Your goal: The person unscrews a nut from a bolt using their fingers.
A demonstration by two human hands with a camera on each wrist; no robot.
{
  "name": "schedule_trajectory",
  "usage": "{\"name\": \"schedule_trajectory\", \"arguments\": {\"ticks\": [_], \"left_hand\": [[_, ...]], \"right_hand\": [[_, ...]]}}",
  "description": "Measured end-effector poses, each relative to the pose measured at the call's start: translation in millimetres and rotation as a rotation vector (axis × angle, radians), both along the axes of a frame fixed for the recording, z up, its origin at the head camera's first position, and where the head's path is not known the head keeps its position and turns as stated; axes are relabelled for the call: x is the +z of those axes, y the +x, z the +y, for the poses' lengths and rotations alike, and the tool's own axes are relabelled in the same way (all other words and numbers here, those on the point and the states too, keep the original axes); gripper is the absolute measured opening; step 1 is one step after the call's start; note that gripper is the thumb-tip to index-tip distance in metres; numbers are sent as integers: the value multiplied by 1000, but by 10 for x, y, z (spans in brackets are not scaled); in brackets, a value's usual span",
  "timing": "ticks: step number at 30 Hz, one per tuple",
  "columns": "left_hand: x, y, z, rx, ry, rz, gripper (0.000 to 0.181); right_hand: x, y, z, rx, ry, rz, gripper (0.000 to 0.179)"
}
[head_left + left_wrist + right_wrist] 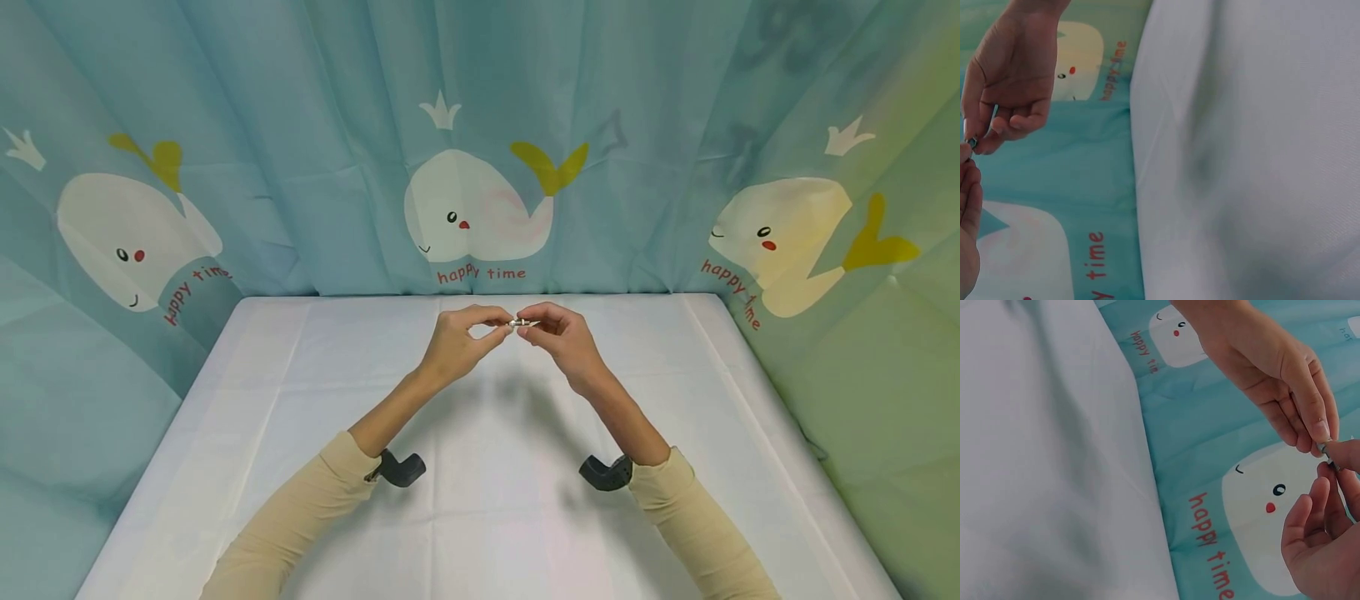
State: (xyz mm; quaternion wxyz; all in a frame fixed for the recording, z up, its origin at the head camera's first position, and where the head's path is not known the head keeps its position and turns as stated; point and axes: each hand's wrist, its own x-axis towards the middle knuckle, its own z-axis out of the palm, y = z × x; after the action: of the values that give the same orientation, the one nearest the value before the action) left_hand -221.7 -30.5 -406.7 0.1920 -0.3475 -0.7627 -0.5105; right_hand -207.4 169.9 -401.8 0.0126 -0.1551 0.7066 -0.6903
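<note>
Two hands meet above the far half of the table, and between them I see one tiny silvery piece, held in the air well clear of the white cloth. My left hand has its fingers curled in and pinching one end; my right hand pinches the other end the same way.

From where I sit, the risk I judge greatest is a slip: the piece is so small that any twist or pull between the two pinches could flick it out. It would then drop onto the cloth or bounce toward the whale-print curtain, where a pale metallic thing would be hard to find. Squeezing unevenly could also bend it, if it is as thin as it looks.

I cannot tell what the piece is. In the left wrist view only a sliver shows at the frame edge; in the right wrist view fingertips cover most of it. Whether it is one part or two joined parts is unclear.
</note>
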Motion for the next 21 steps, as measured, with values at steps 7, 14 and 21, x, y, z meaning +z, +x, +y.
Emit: {"name": "schedule_trajectory", "arguments": {"ticks": [7, 14, 21], "left_hand": [[-19, 0, -5, -10, 13, 12, 10], [-30, 6, -3, -4, 24, 8, 11], [-11, 19, 4, 0, 14, 5, 9]], "right_hand": [[-7, 0, -1, 9, 14, 5, 26], [-12, -2, 7, 33, 3, 7, 29], [12, -5, 19, 7, 12, -47, 27]]}}
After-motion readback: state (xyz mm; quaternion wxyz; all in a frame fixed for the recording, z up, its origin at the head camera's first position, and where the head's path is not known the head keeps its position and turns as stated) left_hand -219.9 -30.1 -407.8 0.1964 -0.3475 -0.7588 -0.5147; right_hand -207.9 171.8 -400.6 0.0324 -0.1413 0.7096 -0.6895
